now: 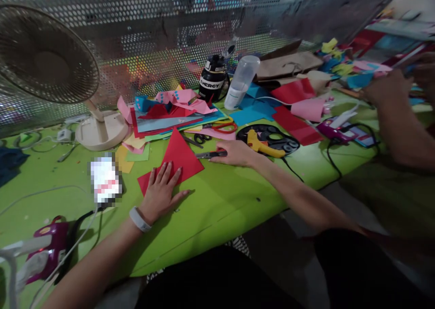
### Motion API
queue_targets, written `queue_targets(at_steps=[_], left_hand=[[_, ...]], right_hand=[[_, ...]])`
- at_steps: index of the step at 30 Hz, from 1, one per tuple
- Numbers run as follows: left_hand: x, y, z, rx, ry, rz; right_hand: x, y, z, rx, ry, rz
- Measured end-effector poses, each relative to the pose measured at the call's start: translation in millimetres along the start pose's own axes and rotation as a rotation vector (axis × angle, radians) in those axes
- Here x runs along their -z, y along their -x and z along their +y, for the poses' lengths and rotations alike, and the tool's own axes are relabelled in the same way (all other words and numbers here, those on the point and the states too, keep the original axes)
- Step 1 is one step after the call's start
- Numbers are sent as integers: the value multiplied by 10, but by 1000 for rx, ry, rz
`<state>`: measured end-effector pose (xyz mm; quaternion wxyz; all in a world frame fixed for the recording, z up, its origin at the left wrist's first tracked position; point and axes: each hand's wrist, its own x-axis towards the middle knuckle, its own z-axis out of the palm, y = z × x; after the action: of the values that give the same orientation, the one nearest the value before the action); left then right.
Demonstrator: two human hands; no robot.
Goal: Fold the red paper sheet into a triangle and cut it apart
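Note:
My left hand (163, 189) lies flat with fingers spread on a red paper triangle (183, 159), pressing it to the green table. My right hand (236, 153) is closed on a pair of scissors (217, 154), with dark handles and grey blades aimed left at the paper's right edge. Whether the blades touch the paper I cannot tell. Just behind lies a second, black pair of scissors (202, 139). To the right of my right hand, a yellow glue gun (263, 144) rests on a black palette-shaped tray (287, 142).
A fan (98, 130) and a lit phone (106, 180) are on the left. Behind the red paper is a pile of coloured sheets (170, 124). A black bottle (212, 80) and a clear bottle (241, 82) stand at the back. Another person's hand (387, 89) is at right.

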<state>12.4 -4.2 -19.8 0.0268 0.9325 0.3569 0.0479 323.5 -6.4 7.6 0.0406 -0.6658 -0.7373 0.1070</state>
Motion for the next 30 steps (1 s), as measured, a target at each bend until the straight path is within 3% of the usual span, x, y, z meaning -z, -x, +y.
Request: queue_targets(at_steps=[8,19,30], left_hand=[[-4,-25,-8,-10,-7,10],[29,-41,5,-10,-11,-5],[12,-32,12,-15,-21,14]], right_hand=[[29,189,87,184,-23,-32],[-40,130,39,292,-121,-54],[-26,268,85,252,-98,-34]])
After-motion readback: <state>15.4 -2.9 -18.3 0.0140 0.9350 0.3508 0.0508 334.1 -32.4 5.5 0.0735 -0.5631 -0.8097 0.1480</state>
